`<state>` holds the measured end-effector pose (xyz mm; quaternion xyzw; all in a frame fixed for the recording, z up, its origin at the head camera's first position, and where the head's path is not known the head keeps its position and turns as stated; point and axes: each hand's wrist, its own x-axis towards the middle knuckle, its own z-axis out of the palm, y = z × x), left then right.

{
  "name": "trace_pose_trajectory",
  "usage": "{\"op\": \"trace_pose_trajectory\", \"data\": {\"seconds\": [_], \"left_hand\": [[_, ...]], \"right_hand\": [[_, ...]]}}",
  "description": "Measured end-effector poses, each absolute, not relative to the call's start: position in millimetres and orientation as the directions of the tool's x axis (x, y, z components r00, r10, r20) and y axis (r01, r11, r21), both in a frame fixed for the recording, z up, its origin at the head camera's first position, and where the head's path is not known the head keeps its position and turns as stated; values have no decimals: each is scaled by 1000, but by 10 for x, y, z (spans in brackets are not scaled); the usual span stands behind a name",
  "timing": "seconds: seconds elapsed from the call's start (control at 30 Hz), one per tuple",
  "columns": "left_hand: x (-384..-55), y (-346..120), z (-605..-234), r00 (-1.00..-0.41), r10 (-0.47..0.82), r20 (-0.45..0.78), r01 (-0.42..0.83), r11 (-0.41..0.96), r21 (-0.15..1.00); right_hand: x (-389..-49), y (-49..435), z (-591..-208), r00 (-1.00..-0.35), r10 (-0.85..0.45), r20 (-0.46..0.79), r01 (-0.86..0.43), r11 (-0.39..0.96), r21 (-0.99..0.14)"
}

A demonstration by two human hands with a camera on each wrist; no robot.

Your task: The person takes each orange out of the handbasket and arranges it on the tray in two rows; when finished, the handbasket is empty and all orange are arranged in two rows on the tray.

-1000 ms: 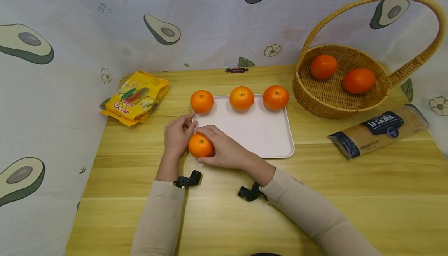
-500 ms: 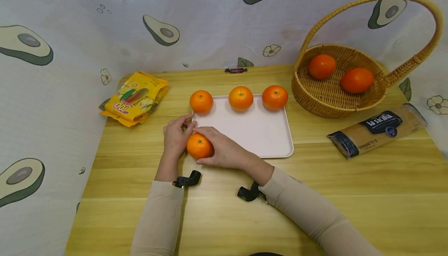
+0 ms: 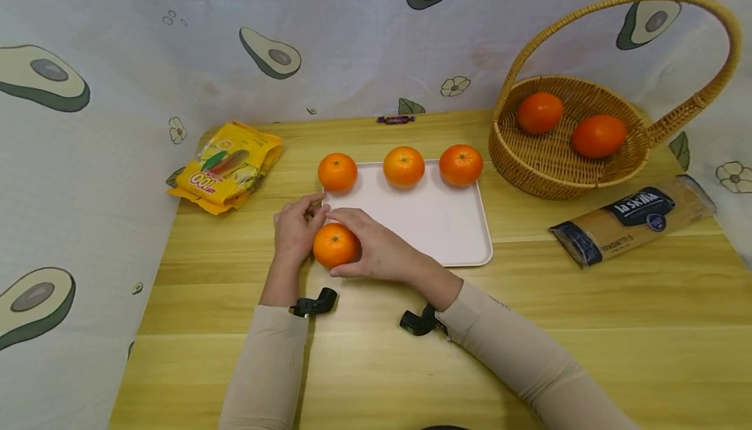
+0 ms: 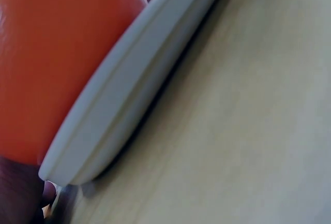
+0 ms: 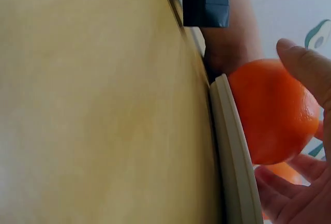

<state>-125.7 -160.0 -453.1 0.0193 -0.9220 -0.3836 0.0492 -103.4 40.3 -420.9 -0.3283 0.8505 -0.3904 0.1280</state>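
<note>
In the head view, my right hand [image 3: 378,245] curves round an orange [image 3: 335,246] at the near left corner of the white tray [image 3: 437,228]. Its thumb lies along the near side and its fingers reach over the far side. The right wrist view shows this orange [image 5: 274,110] at the tray's rim, between thumb and fingers. My left hand [image 3: 296,231] rests at the tray's left edge, fingers loosely bent, close against the orange. Three more oranges line the tray's far edge: left [image 3: 337,173], middle [image 3: 403,167] and right [image 3: 461,165].
A wicker basket [image 3: 529,172] with a tall handle holds two red-orange fruits [image 3: 598,136] at the back right. Before it lies a spaghetti packet [image 3: 634,220]. A yellow snack bag [image 3: 226,167] lies at the back left, and a small purple-wrapped candy [image 3: 396,119] by the wall.
The orange under my right hand has shifted very slightly left on the tray's corner. My right fingertips have shifted a little round it; the left hand stays in place.
</note>
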Motion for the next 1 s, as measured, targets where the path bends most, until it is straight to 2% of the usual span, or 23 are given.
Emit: {"op": "trace_pose_trajectory", "data": {"seconds": [0.2,0.5,0.77,1.0], "left_hand": [[-1250,-1614,-4537,-995,-78,58,-13,704,710],[-1258,-1619,-4543,-994,-95,48,-33,697,717],[-1274,-1602,-4528,-993,-113,24,-61,683,728],[-1277,-1590,-4537,-994,-107,25,-56,688,723]], "right_hand": [[-1059,466,-4102,-782,-622,39,-436,501,-748],[-1101,631,-3885,-809,-578,108,-457,502,-734],[-1130,971,-3686,-871,-482,97,-403,586,-703],[-1133,1431,-3659,-904,-415,100,-384,691,-613]]}}
